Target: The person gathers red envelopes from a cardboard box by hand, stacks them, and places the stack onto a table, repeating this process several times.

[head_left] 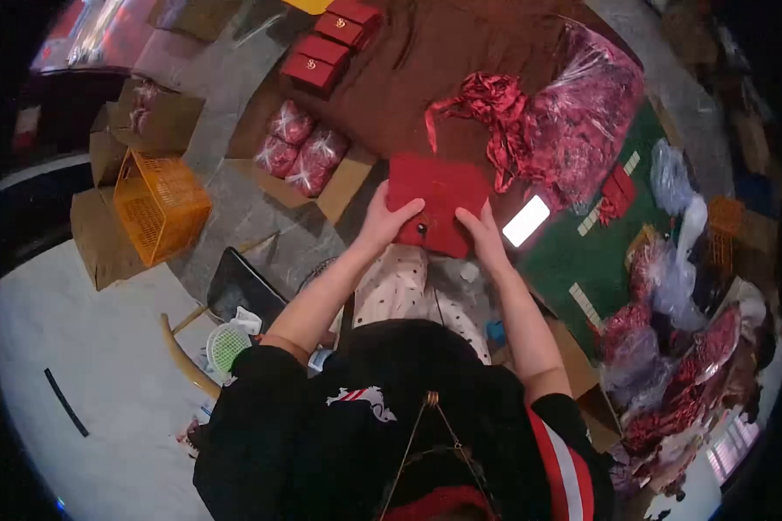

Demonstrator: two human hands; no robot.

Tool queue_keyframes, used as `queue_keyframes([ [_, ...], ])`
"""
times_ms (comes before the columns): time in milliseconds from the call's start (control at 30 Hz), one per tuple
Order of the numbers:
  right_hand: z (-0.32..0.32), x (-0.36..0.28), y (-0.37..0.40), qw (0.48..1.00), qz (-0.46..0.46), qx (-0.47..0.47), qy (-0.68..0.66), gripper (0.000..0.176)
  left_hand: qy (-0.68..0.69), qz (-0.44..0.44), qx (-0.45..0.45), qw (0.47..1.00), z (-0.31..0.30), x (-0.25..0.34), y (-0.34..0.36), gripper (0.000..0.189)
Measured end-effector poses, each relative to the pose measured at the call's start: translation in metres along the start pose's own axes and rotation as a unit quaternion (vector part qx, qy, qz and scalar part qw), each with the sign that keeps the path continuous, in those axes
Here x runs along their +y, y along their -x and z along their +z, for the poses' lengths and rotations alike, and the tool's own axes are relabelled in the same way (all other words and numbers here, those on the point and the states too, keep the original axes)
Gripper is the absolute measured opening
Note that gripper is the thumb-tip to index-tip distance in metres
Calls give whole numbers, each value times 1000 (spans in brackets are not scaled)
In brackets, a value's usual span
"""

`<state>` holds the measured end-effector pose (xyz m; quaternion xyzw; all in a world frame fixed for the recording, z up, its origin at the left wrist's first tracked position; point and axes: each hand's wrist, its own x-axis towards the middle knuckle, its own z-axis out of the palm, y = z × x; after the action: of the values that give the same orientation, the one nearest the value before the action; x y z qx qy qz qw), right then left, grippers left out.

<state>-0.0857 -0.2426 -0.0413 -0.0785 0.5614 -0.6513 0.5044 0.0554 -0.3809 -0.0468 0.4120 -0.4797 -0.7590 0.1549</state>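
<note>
Both my hands hold a flat red gift box (439,187) over my lap, at the near edge of the brown-covered table. My left hand (387,217) grips its left side, thumb lying on top. On the right side, my right hand (482,230) grips it with the thumb also on the upper face. The fingers beneath are hidden. A small dark spot shows near the box's lower edge. Just right of the box lies a phone (526,221) with a bright white screen. Beyond it is a heap of red ribbons (495,108).
Red boxes with gold emblems (317,62) stand at the back left. A carton (339,187) holds bagged red items (313,161). A large plastic bag (586,113) of red pieces lies at right. An orange crate (161,208) sits left; piled bags (660,321) are at far right.
</note>
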Motion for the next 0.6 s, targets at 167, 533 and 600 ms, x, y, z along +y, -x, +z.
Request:
queue_keyframes([
  [167,-10,31,-74,987,61,-120,82,64,-52,6,36,998,-34,17,-53,70],
  [533,12,99,-336,991,17,128,-41,46,79,-73,234,966,-162,-64,-24,41],
  [600,3,105,-402,993,-12,89,-80,52,81,-190,265,942,-189,-130,26,42],
])
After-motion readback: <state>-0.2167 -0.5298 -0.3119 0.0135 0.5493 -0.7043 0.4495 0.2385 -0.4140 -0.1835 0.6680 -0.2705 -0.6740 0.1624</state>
